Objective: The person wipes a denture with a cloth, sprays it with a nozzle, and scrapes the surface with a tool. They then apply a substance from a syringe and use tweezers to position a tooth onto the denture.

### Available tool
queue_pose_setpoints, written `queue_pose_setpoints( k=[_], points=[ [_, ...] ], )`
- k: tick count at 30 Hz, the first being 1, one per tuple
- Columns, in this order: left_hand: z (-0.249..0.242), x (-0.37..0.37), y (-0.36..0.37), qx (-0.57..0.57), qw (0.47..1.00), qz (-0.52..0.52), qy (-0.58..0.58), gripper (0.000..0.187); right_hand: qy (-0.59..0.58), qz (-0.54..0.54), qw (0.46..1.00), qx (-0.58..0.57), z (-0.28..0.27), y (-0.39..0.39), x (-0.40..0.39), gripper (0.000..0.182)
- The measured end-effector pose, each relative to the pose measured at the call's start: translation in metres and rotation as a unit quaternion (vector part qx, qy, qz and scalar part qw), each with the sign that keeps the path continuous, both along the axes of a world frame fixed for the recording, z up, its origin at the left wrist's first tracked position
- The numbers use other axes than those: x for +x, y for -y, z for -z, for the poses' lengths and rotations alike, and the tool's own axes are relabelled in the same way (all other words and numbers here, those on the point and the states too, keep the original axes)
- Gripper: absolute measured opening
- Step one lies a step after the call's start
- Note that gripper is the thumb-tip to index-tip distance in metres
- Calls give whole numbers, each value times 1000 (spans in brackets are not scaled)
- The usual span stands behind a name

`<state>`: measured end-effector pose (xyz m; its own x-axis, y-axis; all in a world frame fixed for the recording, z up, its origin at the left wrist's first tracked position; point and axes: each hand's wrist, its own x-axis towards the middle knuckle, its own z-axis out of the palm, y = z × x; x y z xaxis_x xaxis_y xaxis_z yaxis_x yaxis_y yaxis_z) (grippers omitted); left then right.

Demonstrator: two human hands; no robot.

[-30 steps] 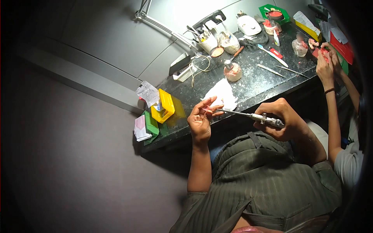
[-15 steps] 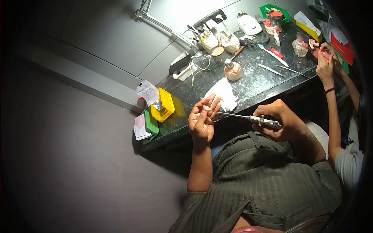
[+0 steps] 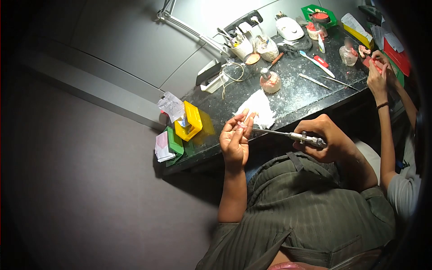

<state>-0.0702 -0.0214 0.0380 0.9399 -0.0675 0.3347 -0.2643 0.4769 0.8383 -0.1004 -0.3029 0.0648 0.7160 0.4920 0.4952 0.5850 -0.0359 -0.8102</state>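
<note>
My left hand [image 3: 235, 141] is raised in front of the bench edge, thumb and fingers pinching a small pink-and-white piece [image 3: 242, 125], possibly part of a denture. In my right hand [image 3: 327, 140] is a metal blow gun [image 3: 306, 138] with a long thin nozzle. The fingers wrap round its body, and the nozzle points left at the small piece, its tip close to the fingers of my left hand. No flame or spray shows. Behind my left hand a crumpled white tissue [image 3: 261, 108] lies on the bench.
The dark bench [image 3: 288, 101] carries a wax-smeared burner [image 3: 270, 82], a toothbrush [image 3: 317, 64], slim hand tools, and a pot of tools [image 3: 241, 48]. Yellow [image 3: 192, 121] and green [image 3: 174, 143] bins stand left. At right, a co-worker's hands [image 3: 379, 74] hold a red sheet.
My left hand has shifted slightly right and turned the small piece a little. The blow gun has barely moved, its nozzle still aimed at the piece.
</note>
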Motion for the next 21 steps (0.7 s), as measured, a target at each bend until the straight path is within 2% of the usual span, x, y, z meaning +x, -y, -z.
queue_pose_setpoints(
  k=[2, 4, 13, 21],
  points=[
    [2, -1, 2, 26, 999, -14, 13, 31, 7, 10, 1000, -18, -2, 2, -1, 12],
    [4, -3, 3, 102, 993, -54, 30, 31, 7, 10, 1000, -14, -3, 2, -2, 12],
    [3, -8, 6, 185, 977, -102, 40, 21, 4, 10, 1000, -9, -6, 4, -3, 13],
    [1, -9, 5, 192, 969, -130, 89, 20, -3, 3, 1000, -2, -7, 5, -3, 13]
  ],
)
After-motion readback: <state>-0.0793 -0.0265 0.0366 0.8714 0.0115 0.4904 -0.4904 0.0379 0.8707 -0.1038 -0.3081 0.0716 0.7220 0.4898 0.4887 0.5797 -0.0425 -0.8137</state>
